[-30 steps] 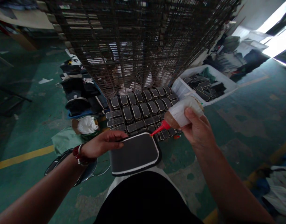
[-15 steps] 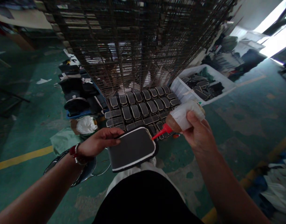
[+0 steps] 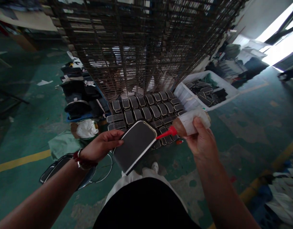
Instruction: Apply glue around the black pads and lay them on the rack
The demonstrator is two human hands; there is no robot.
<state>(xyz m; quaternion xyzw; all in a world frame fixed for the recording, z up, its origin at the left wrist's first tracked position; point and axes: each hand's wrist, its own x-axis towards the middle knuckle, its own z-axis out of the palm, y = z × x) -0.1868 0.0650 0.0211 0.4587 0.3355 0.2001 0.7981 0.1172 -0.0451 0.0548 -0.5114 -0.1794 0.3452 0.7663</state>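
My left hand (image 3: 105, 144) pinches the left edge of a dark grey flat panel (image 3: 136, 144) with rounded corners and a white line along its rim. The panel is tilted, its rounded end pointing up and right. In my right hand (image 3: 202, 138) is a squeeze bottle (image 3: 190, 122), wrapped in white, with brown showing near its neck. Its red nozzle (image 3: 165, 133) points left, the tip at the panel's right rim. Below and behind the panel, rows of similar small dark panels (image 3: 154, 111) with pale edges lie on a wire rack.
A tall wire rack (image 3: 137, 41) rises ahead. Right of it stands a white bin (image 3: 194, 100) with dark pieces inside. Stacked black pieces (image 3: 77, 89) lie at left, near a white plastic bag (image 3: 87, 128) and a green cloth (image 3: 62, 144). A round stool-like thing (image 3: 85, 181) is under my left forearm.
The panel has turned anticlockwise in my left hand, its rounded end swinging upward. The nozzle tip now meets the rim farther along the right side. My right hand keeps its hold on the bottle.
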